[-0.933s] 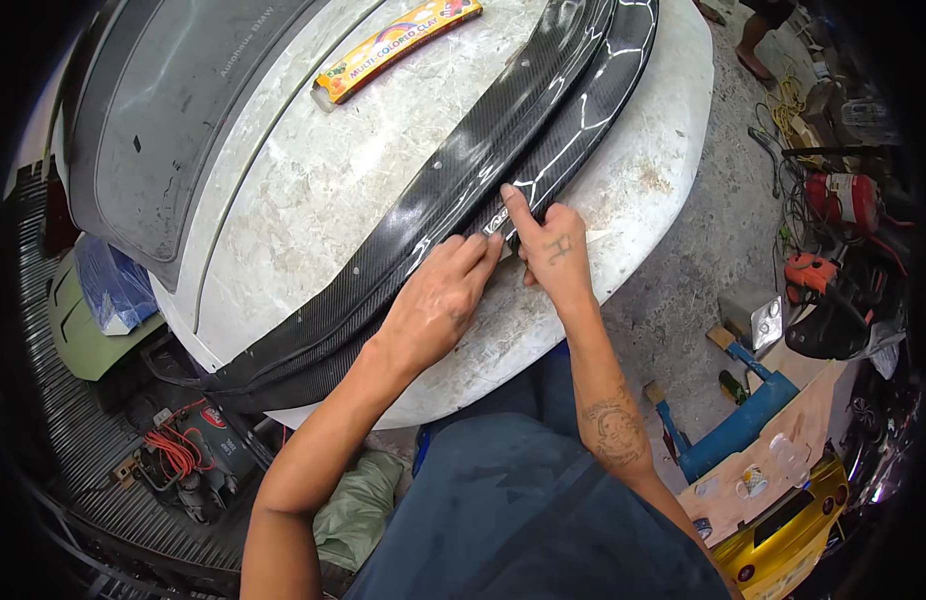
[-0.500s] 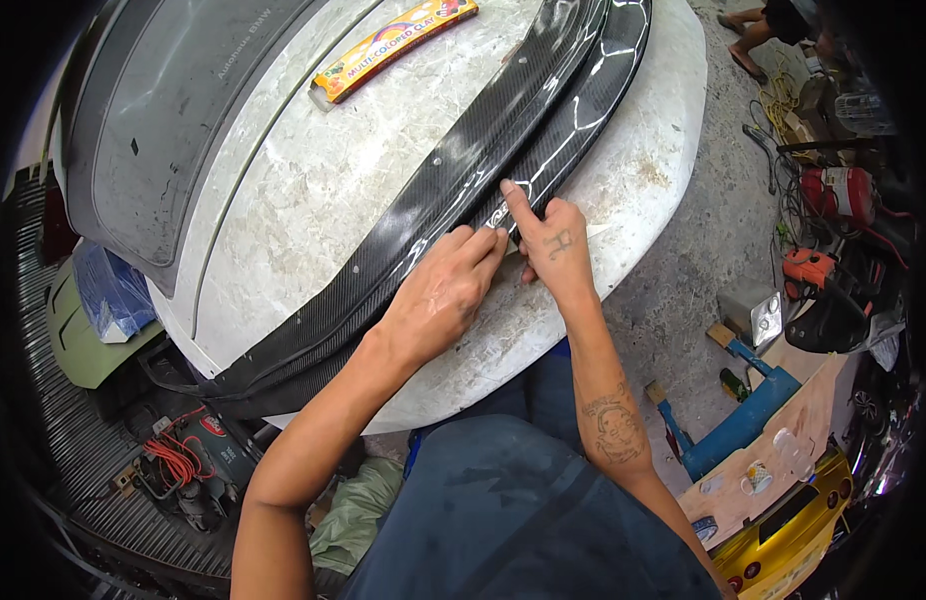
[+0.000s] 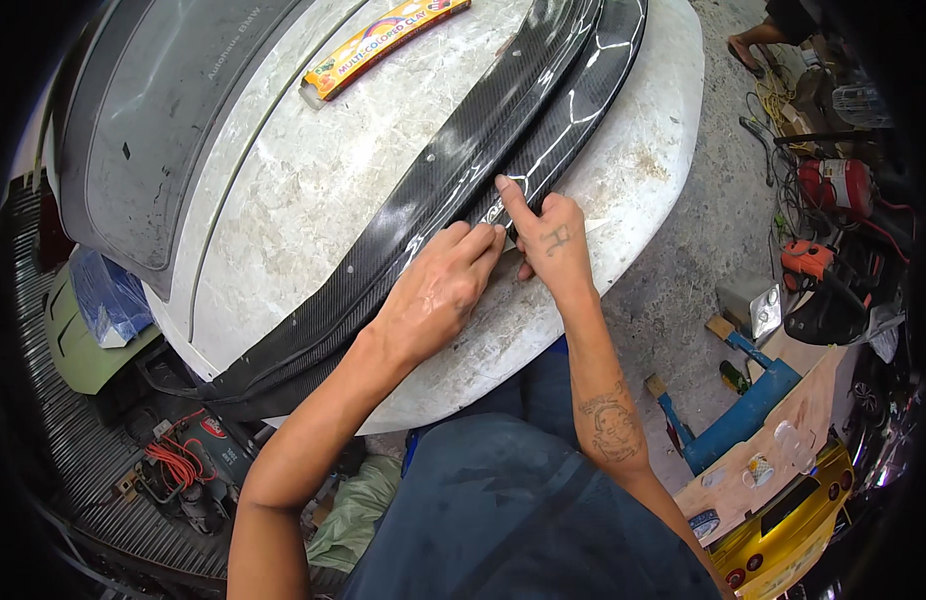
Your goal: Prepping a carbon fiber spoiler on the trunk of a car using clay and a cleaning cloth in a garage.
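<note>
A long, curved, glossy black carbon-fibre car spoiler (image 3: 423, 215) lies across a white tabletop. At its near edge my left hand (image 3: 438, 295) is closed, its bent fingers pressed together on the rim; what lies under the fingertips is hidden. Right beside it my right hand (image 3: 553, 240) grips the same edge, with the thumb stretched over the top surface and the other fingers curled below. Bright reflections show between the two hands. Further off lies a long yellow and red cardboard box (image 3: 383, 50) with an open end flap.
The white tabletop (image 3: 303, 190) is scuffed and stained. A large grey panel (image 3: 148, 130) stands at the far left. On the floor are a machine with orange cord (image 3: 178, 465), a red tank (image 3: 835, 188), and a blue stand (image 3: 743, 420). A person's leg (image 3: 753, 45) shows far right.
The view has shifted slightly, so the table and box sit a little further left and up. Both hands keep nearly the same hold on the spoiler's edge.
</note>
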`<state>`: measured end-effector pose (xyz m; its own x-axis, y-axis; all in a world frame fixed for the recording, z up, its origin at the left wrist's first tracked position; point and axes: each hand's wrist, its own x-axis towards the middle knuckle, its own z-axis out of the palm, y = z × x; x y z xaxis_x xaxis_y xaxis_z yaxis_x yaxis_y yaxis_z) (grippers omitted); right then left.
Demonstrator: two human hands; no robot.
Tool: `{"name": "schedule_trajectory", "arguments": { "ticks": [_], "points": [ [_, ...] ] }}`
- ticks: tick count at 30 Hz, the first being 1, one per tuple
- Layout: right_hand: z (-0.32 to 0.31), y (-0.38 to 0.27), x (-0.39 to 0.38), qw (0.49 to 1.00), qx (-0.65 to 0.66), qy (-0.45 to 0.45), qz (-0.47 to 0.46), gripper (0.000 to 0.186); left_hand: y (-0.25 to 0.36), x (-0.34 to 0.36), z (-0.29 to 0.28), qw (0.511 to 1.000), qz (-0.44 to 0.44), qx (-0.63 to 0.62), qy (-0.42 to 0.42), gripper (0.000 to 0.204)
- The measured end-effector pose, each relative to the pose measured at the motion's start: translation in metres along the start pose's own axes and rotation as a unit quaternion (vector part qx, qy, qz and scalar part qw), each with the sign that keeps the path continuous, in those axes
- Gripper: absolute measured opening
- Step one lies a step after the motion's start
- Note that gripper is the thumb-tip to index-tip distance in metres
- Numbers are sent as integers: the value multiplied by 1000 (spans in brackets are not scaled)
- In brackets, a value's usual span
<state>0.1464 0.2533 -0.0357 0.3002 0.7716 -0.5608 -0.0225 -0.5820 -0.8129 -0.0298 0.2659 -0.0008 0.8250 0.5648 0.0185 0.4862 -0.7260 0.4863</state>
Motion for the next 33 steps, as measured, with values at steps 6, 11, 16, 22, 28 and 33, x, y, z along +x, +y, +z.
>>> {"name": "schedule_trajectory", "arguments": {
  "ticks": [6,11,16,22,28,33],
  "points": [
    [1,2,2,1000,-7,7,4,72,1,-10,-6,1000,-10,-13,-10,65],
    [0,6,4,1000,-11,17,2,72,5,-20,-6,999,-27,-10,-16,67],
    [0,1,2,1000,5,11,-3,72,3,-10,-1,1000,-9,-3,12,66],
    [3,2,-5,1000,-8,-1,-7,75,4,-9,-6,1000,-3,-2,-3,60],
    [5,3,-2,1000,-11,5,-4,74,2,-5,-5,1000,11,-1,4,61],
    [2,1,0,1000,-3,1,6,69,7,-18,-4,1000,-5,9,-7,58]
  ]
}}
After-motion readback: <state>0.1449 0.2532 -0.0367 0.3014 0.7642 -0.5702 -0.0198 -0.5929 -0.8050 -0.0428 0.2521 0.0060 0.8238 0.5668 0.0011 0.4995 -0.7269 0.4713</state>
